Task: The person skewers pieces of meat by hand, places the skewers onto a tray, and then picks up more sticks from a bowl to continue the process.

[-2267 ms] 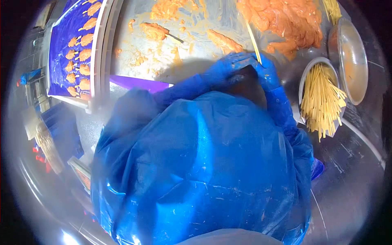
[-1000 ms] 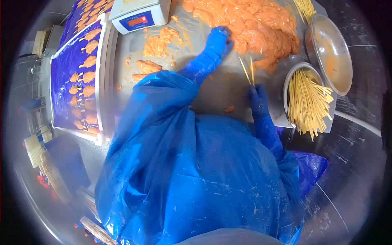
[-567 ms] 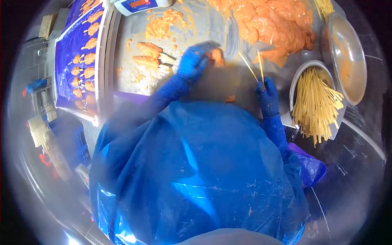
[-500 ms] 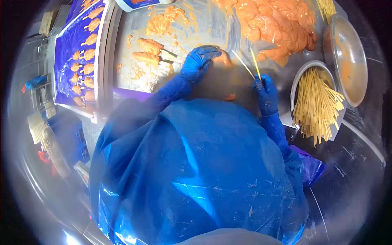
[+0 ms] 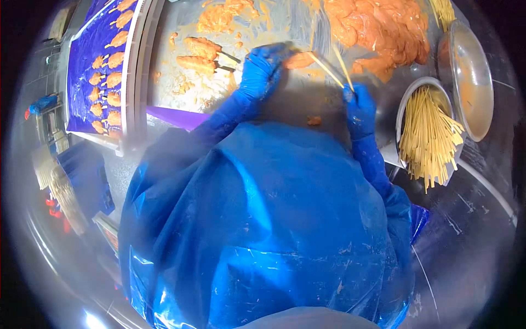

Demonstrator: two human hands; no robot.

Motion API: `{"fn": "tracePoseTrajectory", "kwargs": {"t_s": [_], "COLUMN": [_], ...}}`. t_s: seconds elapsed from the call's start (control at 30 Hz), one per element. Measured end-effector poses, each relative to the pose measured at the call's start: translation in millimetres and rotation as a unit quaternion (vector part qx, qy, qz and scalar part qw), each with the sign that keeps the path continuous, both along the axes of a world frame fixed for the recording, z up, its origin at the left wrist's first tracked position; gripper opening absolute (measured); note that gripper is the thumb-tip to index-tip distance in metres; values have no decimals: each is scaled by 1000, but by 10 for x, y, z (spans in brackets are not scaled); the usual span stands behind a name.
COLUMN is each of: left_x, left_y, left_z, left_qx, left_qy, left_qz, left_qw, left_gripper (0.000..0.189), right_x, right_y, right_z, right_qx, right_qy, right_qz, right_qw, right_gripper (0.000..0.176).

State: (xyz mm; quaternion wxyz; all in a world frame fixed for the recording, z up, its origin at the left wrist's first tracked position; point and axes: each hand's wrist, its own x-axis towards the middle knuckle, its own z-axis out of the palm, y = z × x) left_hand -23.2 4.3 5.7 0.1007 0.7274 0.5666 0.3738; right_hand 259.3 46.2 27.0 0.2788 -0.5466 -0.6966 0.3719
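Observation:
My left hand, in a blue glove, is closed at the left end of a strip of orange meat on the metal table. My right hand, gloved in blue too, pinches two pale wooden sticks that spread apart toward the upper left. The tip of one stick meets the right end of the strip. Left of my left hand lie two skewered meat pieces. A small meat scrap rests near the apron.
A large heap of orange meat covers the upper right. Beside it stand a metal bowl and a container of sticks. At the left, a white-edged tray with purple lining holds several skewered pieces. A purple sheet lies at the table's edge.
The meat strip by my left hand shows more fully, and a stick tip now meets it. Both hands have shifted slightly up in the view. The scrap near the apron is more visible.

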Motion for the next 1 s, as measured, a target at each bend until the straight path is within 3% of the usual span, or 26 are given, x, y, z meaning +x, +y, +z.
{"fn": "tracePoseTrajectory", "kwargs": {"t_s": [0.07,0.13,0.17,0.2,0.23,0.27,0.3,0.33,0.4,0.43,0.47,0.5,0.53,0.63,0.77,0.87,0.93,1.0], "left_x": [24,-36,57,86,105,133,248,269,262,325,308,268,255,353,392,499,500,511], "left_y": [-34,24,-7,-8,7,13,33,56,131,149,137,146,153,62,53,56,97,116], "left_z": [-137,-148,-111,-21,57,130,192,117,-203,-270,-325,-169,-54,18,-23,33,-58,-107], "left_qx": [-8,11,-142,-143,-63,22,-22,-23,-47,-168,-170,-73,28,-5,-42,-42,-40,-38], "left_qy": [-3,56,-355,-357,-161,44,64,63,39,-284,-287,-125,43,65,59,65,50,32], "left_qz": [8,-11,33,33,72,108,114,116,-21,-61,-63,-40,-15,8,-10,51,30,31], "left_qw": [1000,998,923,922,982,993,991,991,998,942,941,989,999,998,997,996,998,998], "left_gripper": [43,40,39,39,35,31,26,26,23,24,24,24,24,25,28,26,24,24], "right_x": [-36,51,137,255,305,348,352,350,346,375,435,503,560,695,664,543,503,448], "right_y": [0,50,91,122,132,125,117,108,75,39,10,3,5,-75,-171,-213,-202,-234], "right_z": [-10,-160,-266,-392,-419,-450,-408,-364,-214,-147,-114,-90,-80,-136,-134,-59,-98,-90], "right_qx": [-13,27,28,60,92,91,58,26,11,-4,-6,3,11,19,11,-17,57,51], "right_qy": [6,-59,-60,-66,-72,-75,-43,-10,-1,7,4,-59,-121,-106,-110,-40,-103,-83], "right_qz": [31,5,5,10,14,14,12,11,26,36,33,37,40,-1,30,9,-2,-17], "right_qw": [999,998,998,996,993,993,997,1000,1000,999,999,998,992,994,993,999,993,995], "right_gripper": [13,11,11,11,10,10,10,11,13,14,14,14,13,12,10,10,10,11]}}
